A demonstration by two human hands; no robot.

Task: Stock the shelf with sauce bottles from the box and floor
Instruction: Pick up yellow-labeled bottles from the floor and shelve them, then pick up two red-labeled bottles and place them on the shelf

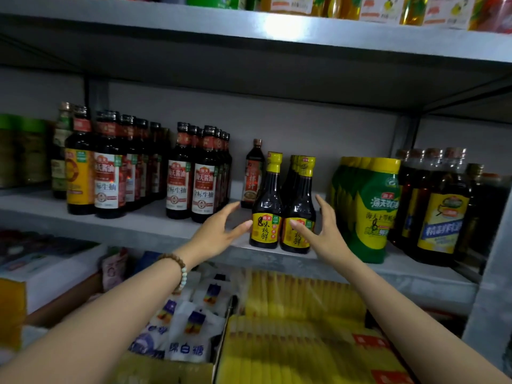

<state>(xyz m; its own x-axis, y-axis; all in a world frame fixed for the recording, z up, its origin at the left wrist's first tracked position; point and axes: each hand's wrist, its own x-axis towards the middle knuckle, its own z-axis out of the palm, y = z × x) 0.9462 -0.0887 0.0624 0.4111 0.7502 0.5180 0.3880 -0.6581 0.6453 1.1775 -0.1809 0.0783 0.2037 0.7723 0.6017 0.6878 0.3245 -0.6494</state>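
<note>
Where the bottles stand: two yellow-capped sauce bottles point(265, 214) upright, side by side, at the shelf point(138, 225) front edge.
Left hand point(221, 231): spread, thumb touching left label.
Right hand point(322, 231): spread, holding nothing.
Handling: probably heavy, smooth, breakable; grip the body.

The left sauce bottle point(265, 209) and the right sauce bottle point(299, 212) stand upright, side by side and touching or nearly so, at the front edge of the grey shelf point(138, 227). Both hold dark sauce, with a yellow cap and neck wrap and a yellow front label printed in red and black. Both labels face forward. More bottles of the same kind stand in a row point(294, 164) right behind the right one.
</note>
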